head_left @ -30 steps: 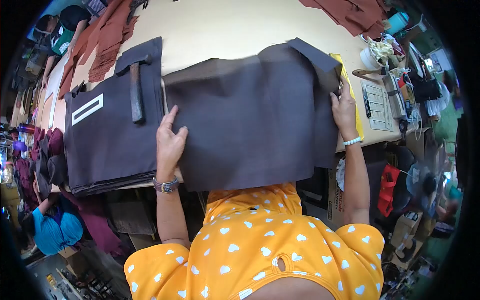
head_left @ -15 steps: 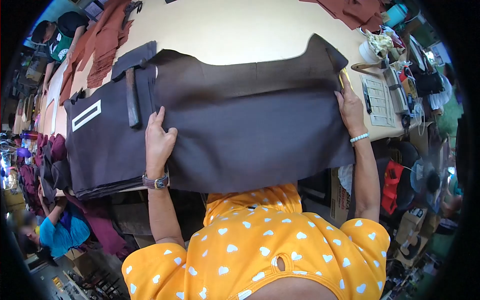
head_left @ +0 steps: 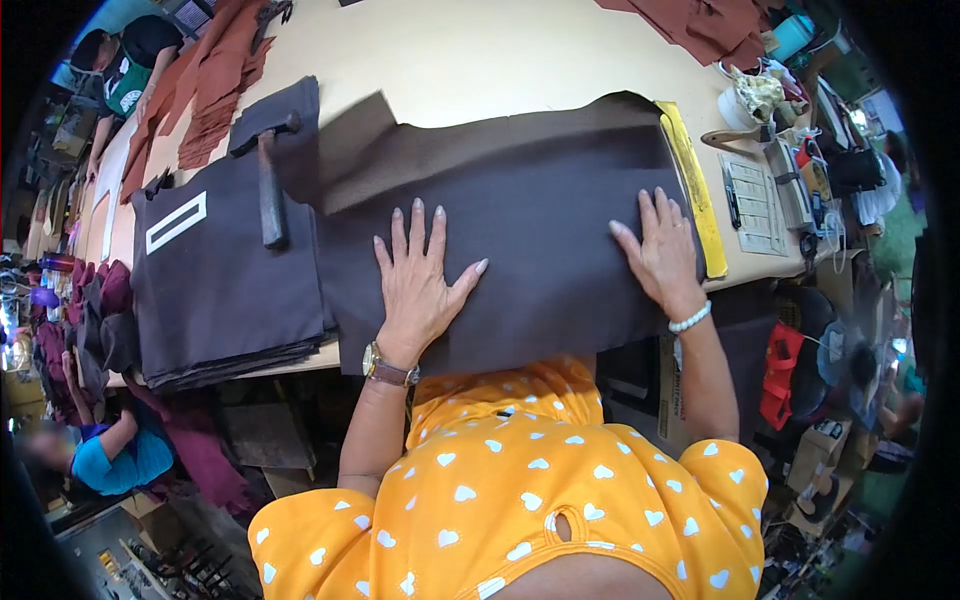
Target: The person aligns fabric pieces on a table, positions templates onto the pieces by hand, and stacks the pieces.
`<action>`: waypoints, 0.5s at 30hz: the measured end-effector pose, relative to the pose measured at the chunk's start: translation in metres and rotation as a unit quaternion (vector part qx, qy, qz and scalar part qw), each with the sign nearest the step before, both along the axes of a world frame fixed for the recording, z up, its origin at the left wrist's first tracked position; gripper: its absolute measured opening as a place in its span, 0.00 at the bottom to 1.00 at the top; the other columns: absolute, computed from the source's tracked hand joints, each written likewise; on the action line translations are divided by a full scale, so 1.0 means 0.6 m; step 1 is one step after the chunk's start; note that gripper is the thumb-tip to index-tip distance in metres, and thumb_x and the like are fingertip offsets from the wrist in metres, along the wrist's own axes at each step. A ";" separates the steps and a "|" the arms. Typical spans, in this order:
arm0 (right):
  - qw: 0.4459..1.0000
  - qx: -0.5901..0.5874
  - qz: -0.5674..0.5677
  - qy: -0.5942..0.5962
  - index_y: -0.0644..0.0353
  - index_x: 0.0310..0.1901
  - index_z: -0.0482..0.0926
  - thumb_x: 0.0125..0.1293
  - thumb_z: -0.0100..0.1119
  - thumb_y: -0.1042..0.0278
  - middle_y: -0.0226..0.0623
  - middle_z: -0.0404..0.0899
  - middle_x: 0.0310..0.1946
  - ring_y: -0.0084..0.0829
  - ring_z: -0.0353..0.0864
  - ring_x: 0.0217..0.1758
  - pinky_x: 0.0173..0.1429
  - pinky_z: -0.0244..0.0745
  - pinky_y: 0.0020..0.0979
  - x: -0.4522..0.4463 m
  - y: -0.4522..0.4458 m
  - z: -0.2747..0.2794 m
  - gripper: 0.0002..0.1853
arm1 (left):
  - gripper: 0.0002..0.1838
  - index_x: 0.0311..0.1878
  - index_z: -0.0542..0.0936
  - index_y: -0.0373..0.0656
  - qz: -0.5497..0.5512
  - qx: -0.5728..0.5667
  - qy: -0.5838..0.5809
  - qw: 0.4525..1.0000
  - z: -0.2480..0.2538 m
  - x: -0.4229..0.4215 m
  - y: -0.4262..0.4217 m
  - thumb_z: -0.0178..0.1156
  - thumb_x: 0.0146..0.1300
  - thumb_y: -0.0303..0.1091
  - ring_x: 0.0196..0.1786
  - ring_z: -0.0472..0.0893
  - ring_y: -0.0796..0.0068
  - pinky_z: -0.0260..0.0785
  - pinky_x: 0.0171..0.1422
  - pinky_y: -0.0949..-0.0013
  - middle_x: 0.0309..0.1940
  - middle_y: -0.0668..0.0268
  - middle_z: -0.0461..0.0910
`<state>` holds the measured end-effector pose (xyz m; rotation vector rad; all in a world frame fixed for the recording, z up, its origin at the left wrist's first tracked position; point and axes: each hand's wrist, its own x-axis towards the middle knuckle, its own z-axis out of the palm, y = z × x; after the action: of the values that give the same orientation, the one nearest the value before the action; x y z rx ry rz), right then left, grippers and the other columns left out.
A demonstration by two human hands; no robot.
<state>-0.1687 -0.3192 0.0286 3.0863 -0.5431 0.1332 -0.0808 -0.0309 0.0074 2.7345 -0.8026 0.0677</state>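
A dark brown sheet, which looks like leather, lies before me on the table, its near edge hanging at my waist. My left hand rests flat on its middle left with the fingers spread. Toward the sheet's right end, my right hand is laid flat too, thumb apart from the fingers. The far left corner of the sheet is lifted and folds up. A yellow strip shows along the right edge, beside my right hand.
To the left is a stack of dark sheets, bearing a hammer and a white rectangular frame. Rust-coloured pieces lie farther back. A paper form and a brush are at right. Other people are at left.
Both hands have let go of the sheet's side edges and moved inward, lying flat on it. The sheet has come down onto the table, uncovering the yellow strip at right.
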 end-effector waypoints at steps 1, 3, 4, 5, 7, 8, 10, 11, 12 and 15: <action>1.000 0.006 0.007 -0.018 0.63 0.64 0.63 0.65 0.45 0.40 0.52 0.58 0.66 0.53 0.55 0.69 0.69 0.51 0.50 -0.009 0.004 -0.005 0.36 | 0.42 0.69 0.58 0.42 0.001 0.004 0.002 1.000 0.000 -0.002 0.002 0.55 0.59 0.59 0.73 0.47 0.48 0.39 0.71 0.39 0.71 0.52 0.50; 0.998 0.019 0.019 -0.053 0.60 0.65 0.62 0.65 0.45 0.40 0.51 0.54 0.68 0.53 0.51 0.71 0.70 0.47 0.53 -0.025 0.007 -0.025 0.36 | 0.42 0.70 0.58 0.43 0.000 0.011 0.006 1.000 0.002 -0.003 0.004 0.55 0.59 0.59 0.73 0.47 0.48 0.39 0.71 0.39 0.71 0.52 0.50; 0.997 0.041 0.028 -0.055 0.57 0.66 0.62 0.66 0.45 0.41 0.50 0.52 0.69 0.53 0.48 0.72 0.70 0.44 0.57 -0.034 -0.004 -0.029 0.34 | 0.42 0.70 0.58 0.43 -0.002 0.011 0.005 1.000 0.000 -0.003 0.005 0.55 0.59 0.59 0.73 0.47 0.49 0.38 0.71 0.39 0.71 0.53 0.50; 0.998 -0.005 0.005 -0.067 0.57 0.66 0.62 0.66 0.45 0.42 0.49 0.52 0.69 0.53 0.49 0.72 0.70 0.44 0.57 -0.041 -0.014 -0.032 0.33 | 0.42 0.70 0.57 0.43 -0.003 0.010 0.003 1.000 -0.001 -0.003 0.006 0.55 0.58 0.59 0.73 0.47 0.49 0.38 0.71 0.39 0.71 0.53 0.49; 0.990 -0.096 -0.041 -0.092 0.57 0.66 0.62 0.67 0.44 0.43 0.48 0.52 0.69 0.52 0.49 0.72 0.70 0.44 0.57 -0.053 -0.031 -0.038 0.32 | 0.43 0.70 0.57 0.44 -0.004 0.010 0.002 1.000 -0.002 -0.004 0.009 0.55 0.58 0.60 0.73 0.46 0.49 0.38 0.71 0.40 0.71 0.53 0.49; 0.982 -0.118 -0.086 -0.116 0.59 0.65 0.63 0.67 0.44 0.45 0.48 0.54 0.69 0.51 0.50 0.72 0.69 0.45 0.60 -0.057 -0.042 -0.039 0.31 | 0.43 0.70 0.57 0.44 -0.003 0.008 0.001 1.000 -0.002 -0.004 0.008 0.55 0.58 0.60 0.73 0.46 0.49 0.38 0.71 0.40 0.71 0.53 0.49; 0.967 -0.136 -0.166 -0.138 0.62 0.62 0.66 0.67 0.45 0.46 0.49 0.58 0.66 0.50 0.54 0.70 0.68 0.49 0.57 -0.066 -0.084 -0.056 0.30 | 0.43 0.70 0.57 0.44 -0.003 0.004 -0.002 1.000 -0.002 -0.004 0.008 0.55 0.57 0.60 0.73 0.47 0.50 0.38 0.71 0.40 0.71 0.53 0.50; 0.957 -0.143 -0.204 -0.150 0.63 0.60 0.67 0.67 0.46 0.47 0.50 0.61 0.64 0.50 0.56 0.69 0.67 0.51 0.56 -0.068 -0.103 -0.063 0.29 | 0.43 0.70 0.57 0.44 -0.004 0.001 -0.005 1.000 -0.001 -0.005 0.007 0.55 0.57 0.60 0.73 0.47 0.50 0.38 0.71 0.40 0.71 0.53 0.50; 0.958 -0.117 -0.212 -0.153 0.64 0.57 0.69 0.66 0.49 0.49 0.50 0.63 0.61 0.49 0.59 0.66 0.66 0.54 0.53 -0.070 -0.117 -0.064 0.27 | 0.43 0.70 0.58 0.44 -0.003 -0.001 -0.008 1.000 0.000 -0.005 0.007 0.55 0.57 0.60 0.73 0.47 0.50 0.39 0.71 0.40 0.71 0.53 0.50; 0.957 -0.031 -0.235 -0.170 0.66 0.49 0.73 0.62 0.56 0.56 0.49 0.70 0.53 0.48 0.66 0.60 0.61 0.60 0.47 -0.064 -0.135 -0.050 0.21 | 0.43 0.69 0.58 0.44 -0.005 -0.009 -0.012 1.000 -0.001 -0.005 0.008 0.56 0.57 0.60 0.73 0.48 0.49 0.40 0.70 0.39 0.71 0.53 0.50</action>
<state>-0.2071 -0.4003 -0.0014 2.7830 -1.2329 0.6631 -0.0839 -0.0259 0.0070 2.7178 -0.8177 0.1056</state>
